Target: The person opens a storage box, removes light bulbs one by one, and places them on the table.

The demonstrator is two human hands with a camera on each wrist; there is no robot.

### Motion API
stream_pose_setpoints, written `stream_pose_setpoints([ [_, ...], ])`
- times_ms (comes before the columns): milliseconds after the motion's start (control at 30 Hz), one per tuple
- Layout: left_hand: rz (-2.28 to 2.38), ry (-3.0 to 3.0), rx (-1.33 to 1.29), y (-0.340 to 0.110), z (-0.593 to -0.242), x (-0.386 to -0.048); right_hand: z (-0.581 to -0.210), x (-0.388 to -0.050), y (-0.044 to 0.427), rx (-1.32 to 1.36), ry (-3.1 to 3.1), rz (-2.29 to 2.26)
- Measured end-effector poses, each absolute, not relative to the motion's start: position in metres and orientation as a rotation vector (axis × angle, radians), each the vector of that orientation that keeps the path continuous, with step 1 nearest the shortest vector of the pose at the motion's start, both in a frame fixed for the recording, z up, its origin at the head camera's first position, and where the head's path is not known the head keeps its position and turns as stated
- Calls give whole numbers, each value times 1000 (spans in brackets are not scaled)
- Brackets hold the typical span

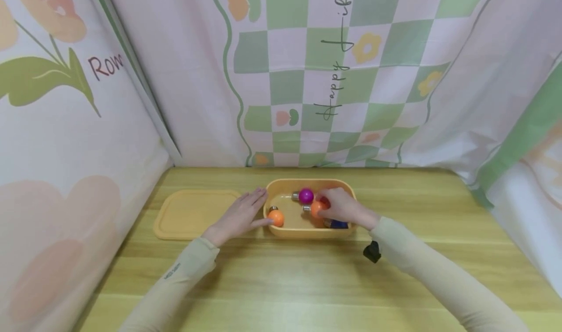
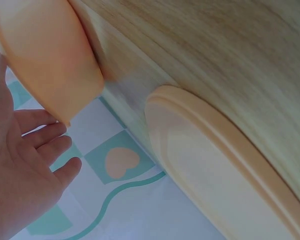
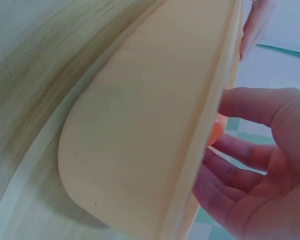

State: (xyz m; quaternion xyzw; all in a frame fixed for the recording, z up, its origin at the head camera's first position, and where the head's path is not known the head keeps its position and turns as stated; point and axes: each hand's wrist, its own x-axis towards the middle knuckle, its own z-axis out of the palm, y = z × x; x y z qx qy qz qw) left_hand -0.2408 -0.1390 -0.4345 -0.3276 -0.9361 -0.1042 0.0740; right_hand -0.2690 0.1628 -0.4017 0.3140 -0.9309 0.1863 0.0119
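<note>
A yellow-orange plastic box [image 1: 307, 233] holds several small round light bulbs with metal screw bases. My right hand [image 1: 344, 206] reaches in from the right and grips an orange bulb [image 1: 317, 209] between thumb and fingers. Just beyond it lies a purple bulb [image 1: 306, 196], and a dark blue bulb [image 1: 338, 224] is partly hidden below the hand. Another orange bulb [image 1: 276, 218] sits in the left front corner. My left hand [image 1: 240, 214], fingers extended, rests against the box's left end; its thumb reaches over the rim near that bulb. In the left wrist view, those fingers touch the box [image 2: 55, 55].
The matching flat lid [image 1: 189, 215] lies on the wooden table [image 1: 281, 283], left of the box and partly behind the left hand. A small black object [image 1: 372, 252] shows at the right sleeve's cuff. Patterned curtains [image 1: 325, 78] hang along the back and sides.
</note>
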Motion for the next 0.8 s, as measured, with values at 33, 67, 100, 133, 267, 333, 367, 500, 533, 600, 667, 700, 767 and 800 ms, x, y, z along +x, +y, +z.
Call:
stream_pose_setpoints([
  [33,-312,-2807,-984,-139,-434,-241,-400,-268,163,976,-2901,582],
  [67,-312,-2809,-983,-139,-434,-241,-399,-267,164,974,-2901,585],
  [100,-312,-2811,-984,-139,-434,-241,-399,-267,165,975,-2894,583],
  [133,-313,-2814,-983,-139,-434,-241,-398,-266,166,976,-2883,586],
  [267,-320,-2814,-986,-140,-435,-241,-396,-267,173,950,-2888,625],
  [333,-319,-2809,-986,-140,-436,-242,-394,-267,177,917,-2912,669],
  [367,-321,-2806,-986,-140,-436,-242,-393,-268,180,895,-2930,689],
  [500,-314,-2806,-984,-140,-437,-242,-387,-268,189,810,-2975,755],
  [533,-318,-2808,-982,-140,-437,-242,-386,-268,191,795,-2978,770],
  [600,-321,-2808,-982,-140,-438,-242,-384,-267,196,773,-2975,784],
  [667,-328,-2802,-984,-140,-438,-242,-382,-267,201,754,-2966,803],
  [700,-338,-2800,-984,-140,-438,-242,-381,-266,203,753,-2960,807],
  [767,-347,-2792,-987,-140,-438,-241,-380,-266,207,751,-2943,809],
  [800,-352,-2791,-985,-140,-438,-241,-379,-267,209,750,-2935,816],
])
